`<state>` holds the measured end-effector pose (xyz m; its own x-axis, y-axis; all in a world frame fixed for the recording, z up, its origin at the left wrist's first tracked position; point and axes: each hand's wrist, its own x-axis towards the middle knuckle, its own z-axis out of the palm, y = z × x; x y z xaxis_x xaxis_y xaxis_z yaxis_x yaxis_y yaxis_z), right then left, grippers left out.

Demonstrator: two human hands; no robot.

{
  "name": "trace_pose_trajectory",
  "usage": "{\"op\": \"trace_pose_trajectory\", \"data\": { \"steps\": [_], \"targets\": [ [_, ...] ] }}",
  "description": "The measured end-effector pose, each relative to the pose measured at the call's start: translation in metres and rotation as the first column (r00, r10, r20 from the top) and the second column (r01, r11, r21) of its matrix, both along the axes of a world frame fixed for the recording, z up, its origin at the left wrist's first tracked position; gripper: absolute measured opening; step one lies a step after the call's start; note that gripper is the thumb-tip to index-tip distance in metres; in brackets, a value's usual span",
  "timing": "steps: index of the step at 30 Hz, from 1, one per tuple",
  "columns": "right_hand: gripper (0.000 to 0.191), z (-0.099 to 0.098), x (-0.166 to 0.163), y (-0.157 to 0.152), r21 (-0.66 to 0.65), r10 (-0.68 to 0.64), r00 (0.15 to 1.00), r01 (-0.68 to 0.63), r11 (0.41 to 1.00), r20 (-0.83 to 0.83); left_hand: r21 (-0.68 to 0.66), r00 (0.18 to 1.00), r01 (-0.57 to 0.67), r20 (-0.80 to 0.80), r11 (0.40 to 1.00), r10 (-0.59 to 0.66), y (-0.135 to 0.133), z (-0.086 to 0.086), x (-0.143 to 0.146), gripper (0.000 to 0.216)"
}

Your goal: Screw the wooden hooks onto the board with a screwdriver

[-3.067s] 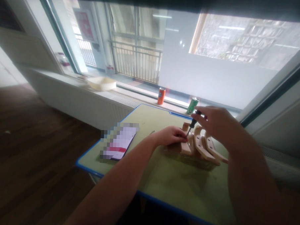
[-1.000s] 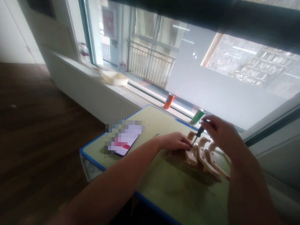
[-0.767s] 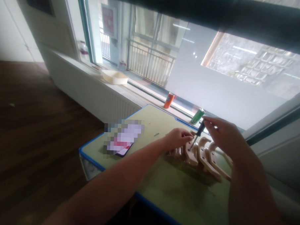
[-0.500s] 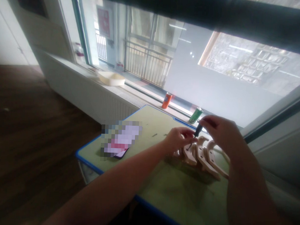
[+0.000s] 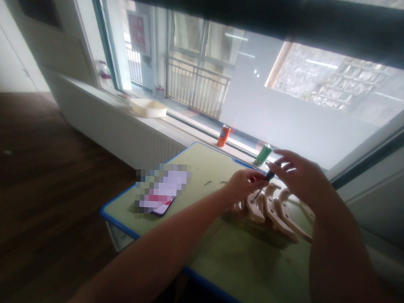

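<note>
A screwdriver with a black handle [image 5: 269, 175] leans over a row of curved, pale wooden pieces [image 5: 273, 212] with dark holes in them. Its thin shaft runs down to the leftmost clear piece. My right hand [image 5: 298, 173] grips the top of the handle between its fingers, some of them loosely lifted. Lower down, my left hand [image 5: 239, 186] pinches the screwdriver where handle and shaft meet. Beneath the wooden pieces is something brownish and shiny, partly hidden by my left hand. Small dark screws [image 5: 207, 183] lie on the table left of my hand.
The pale green table [image 5: 237, 256] has a blue edge. A phone-like object [image 5: 164, 208], partly blurred out, lies on its left. An orange can [image 5: 223, 136] and a green can [image 5: 264, 155] stand on the windowsill. Farther left sits a cream tray [image 5: 148, 109].
My right hand's fingers have loosened and spread around the top of the handle, and the screwdriver tilts more to the right. My left hand has barely moved.
</note>
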<state>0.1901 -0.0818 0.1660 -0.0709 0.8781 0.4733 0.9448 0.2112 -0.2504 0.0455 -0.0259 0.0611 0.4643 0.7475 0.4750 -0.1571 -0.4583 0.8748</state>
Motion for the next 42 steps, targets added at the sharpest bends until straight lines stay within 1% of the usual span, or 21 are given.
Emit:
{"op": "trace_pose_trajectory", "data": {
  "steps": [2, 4, 9, 12, 14, 16, 18, 20, 22, 25, 27, 31, 34, 36, 40, 42],
  "targets": [
    [0.038, 0.001, 0.005, -0.001, -0.032, 0.066, 0.998, -0.067, 0.997, -0.014, 0.006, 1.000, 0.016, -0.020, 1.000, -0.016, 0.000, -0.001, 0.001, 0.034],
    [0.034, 0.001, 0.009, 0.000, -0.051, 0.074, 0.997, -0.073, 0.996, 0.027, 0.018, 0.999, 0.009, -0.034, 1.000, -0.008, 0.000, -0.002, 0.000, 0.037],
    [0.031, 0.001, 0.006, 0.004, -0.008, 0.038, 0.992, -0.038, 0.999, 0.119, 0.041, 0.993, -0.077, -0.082, 0.996, 0.080, -0.003, 0.000, -0.001, 0.045],
    [0.037, 0.001, 0.001, 0.004, 0.007, -0.042, 0.981, 0.042, 0.999, 0.188, 0.045, 0.995, -0.058, -0.080, 0.997, 0.062, -0.003, 0.000, -0.001, 0.040],
    [0.037, 0.001, -0.001, 0.003, 0.010, -0.051, 0.975, 0.050, 0.999, 0.214, 0.034, 0.997, -0.033, -0.066, 0.999, 0.035, -0.002, -0.002, -0.001, 0.039],
    [0.034, 0.001, -0.002, 0.001, 0.008, -0.003, 0.981, 0.002, 1.000, 0.196, 0.025, 0.998, -0.013, -0.060, 1.000, 0.015, -0.001, -0.004, 0.000, 0.040],
    [0.032, 0.001, -0.002, 0.000, 0.005, 0.048, 0.989, -0.049, 0.999, 0.143, 0.029, 0.998, -0.001, -0.067, 1.000, 0.003, 0.000, -0.006, 0.001, 0.040],
    [0.033, 0.001, -0.003, 0.000, 0.002, 0.065, 0.993, -0.066, 0.998, 0.096, 0.038, 0.996, 0.004, -0.084, 0.999, -0.001, -0.001, -0.006, 0.000, 0.040],
    [0.030, 0.000, -0.004, 0.000, -0.003, 0.074, 0.994, -0.074, 0.997, 0.076, 0.038, 0.996, -0.020, -0.090, 0.999, 0.023, -0.003, -0.004, -0.001, 0.040],
    [0.029, 0.000, -0.006, 0.000, 0.016, 0.090, 0.991, -0.092, 0.996, 0.096, 0.021, 0.992, -0.098, -0.081, 0.995, 0.099, -0.006, 0.000, -0.002, 0.043],
    [0.030, 0.000, -0.006, 0.001, 0.036, 0.088, 0.988, -0.094, 0.995, 0.129, 0.015, 0.989, -0.125, -0.074, 0.992, 0.125, -0.006, 0.001, -0.003, 0.042],
    [0.034, 0.000, -0.004, 0.002, 0.062, 0.083, 0.982, -0.094, 0.994, 0.167, 0.037, 0.993, -0.095, -0.072, 0.995, 0.098, 0.000, -0.004, -0.001, 0.042],
    [0.033, -0.002, -0.003, 0.004, 0.053, 0.121, 0.983, -0.129, 0.990, 0.140, 0.052, 0.996, -0.057, -0.061, 0.997, 0.061, 0.003, -0.009, 0.002, 0.045],
    [0.035, -0.004, -0.003, 0.005, 0.052, 0.124, 0.986, -0.130, 0.990, 0.112, 0.061, 0.998, -0.047, -0.045, 0.997, 0.050, 0.003, -0.011, 0.004, 0.045],
    [0.037, -0.006, -0.005, 0.006, 0.023, 0.136, 0.988, -0.138, 0.990, 0.073, 0.088, 0.995, -0.091, -0.042, 0.992, 0.095, -0.001, -0.009, 0.004, 0.043],
    [0.035, -0.007, -0.005, 0.007, 0.024, 0.146, 0.986, -0.148, 0.989, 0.076, 0.067, 0.991, -0.122, -0.051, 0.990, 0.125, -0.004, -0.007, 0.003, 0.043]
  ]
}}
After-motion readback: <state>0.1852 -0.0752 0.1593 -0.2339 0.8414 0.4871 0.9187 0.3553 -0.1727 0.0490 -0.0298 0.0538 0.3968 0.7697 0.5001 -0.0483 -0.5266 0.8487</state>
